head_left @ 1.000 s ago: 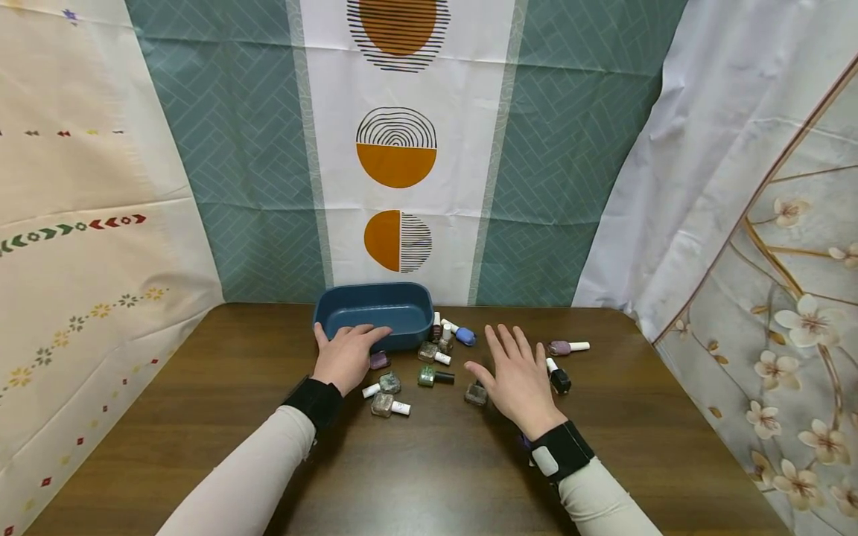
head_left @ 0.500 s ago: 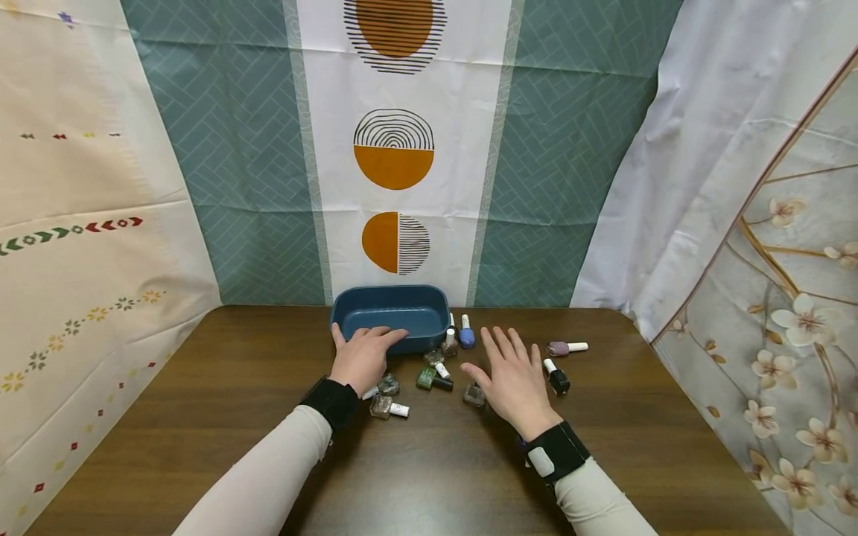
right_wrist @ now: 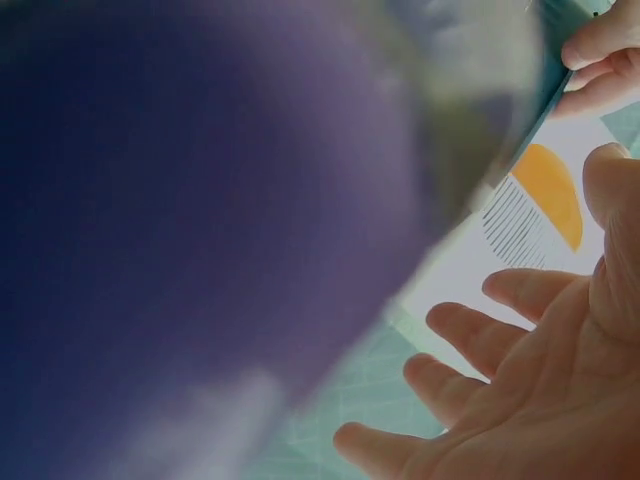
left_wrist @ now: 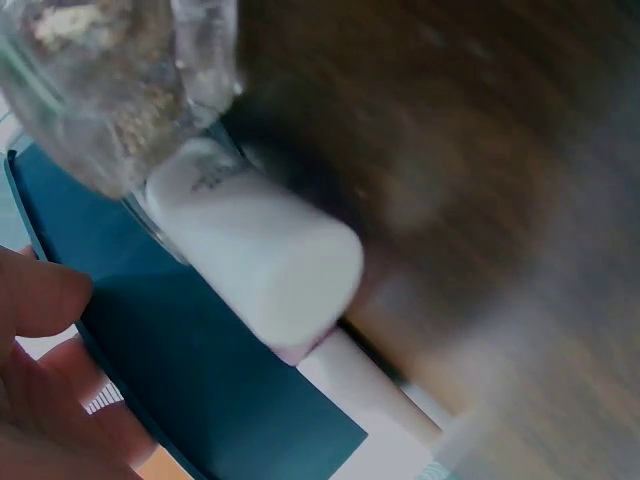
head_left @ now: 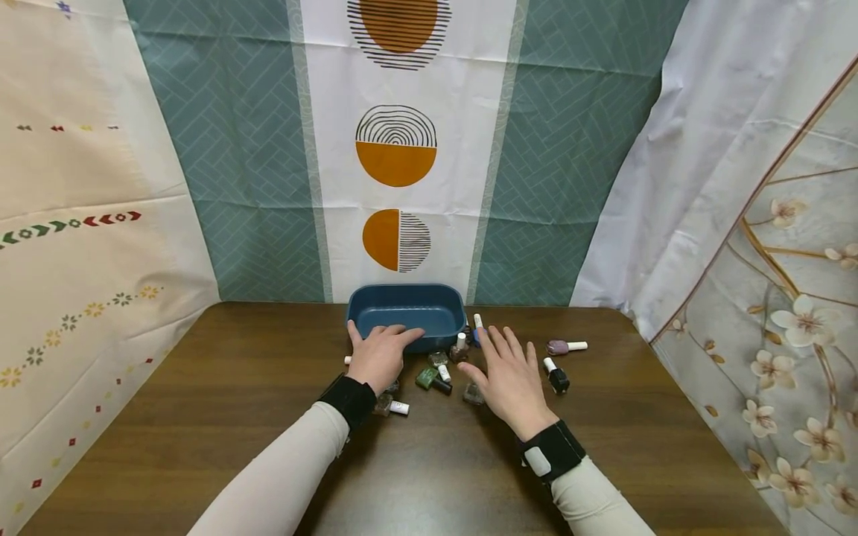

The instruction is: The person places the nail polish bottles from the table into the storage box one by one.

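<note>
My left hand (head_left: 379,356) grips the front rim of a dark blue plastic bin (head_left: 439,320) at the table's back. Its fingers (left_wrist: 50,290) lap over the rim in the left wrist view. My right hand (head_left: 512,380) is spread with straight fingers, partly covering a grey glitter nail polish bottle (head_left: 473,394) and a blue one behind its fingertips. Between the hands lie a green nail polish bottle (head_left: 426,377) with a black cap and a brown one (head_left: 459,350) against the bin. A clear glitter bottle's white cap (head_left: 398,408) shows beside my left wrist. Blurred purple glass (right_wrist: 200,220) fills the right wrist view.
Right of my right hand lie a black polish bottle (head_left: 558,381) and a mauve one (head_left: 558,347), both white-capped. Another white cap (head_left: 348,360) peeks out left of my left hand. A patterned curtain (head_left: 395,253) hangs behind the wooden table (head_left: 268,372).
My left hand and the bin have slid to the right along the table's back. Bottles by the bin's right end have shifted and turned. My right hand has stayed nearly still.
</note>
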The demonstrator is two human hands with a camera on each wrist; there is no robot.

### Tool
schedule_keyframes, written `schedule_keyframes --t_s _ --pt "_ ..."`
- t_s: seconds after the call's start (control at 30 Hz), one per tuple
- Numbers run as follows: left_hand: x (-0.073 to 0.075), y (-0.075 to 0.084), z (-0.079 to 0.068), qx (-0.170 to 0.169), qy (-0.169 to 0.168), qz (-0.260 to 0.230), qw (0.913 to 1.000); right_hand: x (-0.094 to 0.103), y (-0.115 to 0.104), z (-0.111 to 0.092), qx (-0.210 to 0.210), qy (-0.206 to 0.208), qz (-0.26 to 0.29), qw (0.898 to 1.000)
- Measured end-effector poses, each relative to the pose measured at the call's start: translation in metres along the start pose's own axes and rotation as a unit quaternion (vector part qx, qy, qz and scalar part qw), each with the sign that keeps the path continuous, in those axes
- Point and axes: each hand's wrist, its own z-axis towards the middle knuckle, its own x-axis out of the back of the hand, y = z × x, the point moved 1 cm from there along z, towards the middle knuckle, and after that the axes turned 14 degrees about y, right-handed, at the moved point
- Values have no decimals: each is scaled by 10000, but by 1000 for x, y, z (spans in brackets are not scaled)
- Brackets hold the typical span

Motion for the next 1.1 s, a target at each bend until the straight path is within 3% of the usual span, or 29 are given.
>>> schedule_keyframes --t_s 0.37,0.8,0.93,1.1 --pt "-1 13 0 91 -140 -21 9999 -14 -15 4 209 22 159 9997" --pt "-8 12 4 67 62 91 9999 -24 -39 31 589 223 215 9978" --pt "-2 9 4 -102 325 30 9994 -27 -40 37 843 430 29 9955" --pt "15 0 0 -230 532 23 9983 -28 -37 44 960 669 -126 9931"
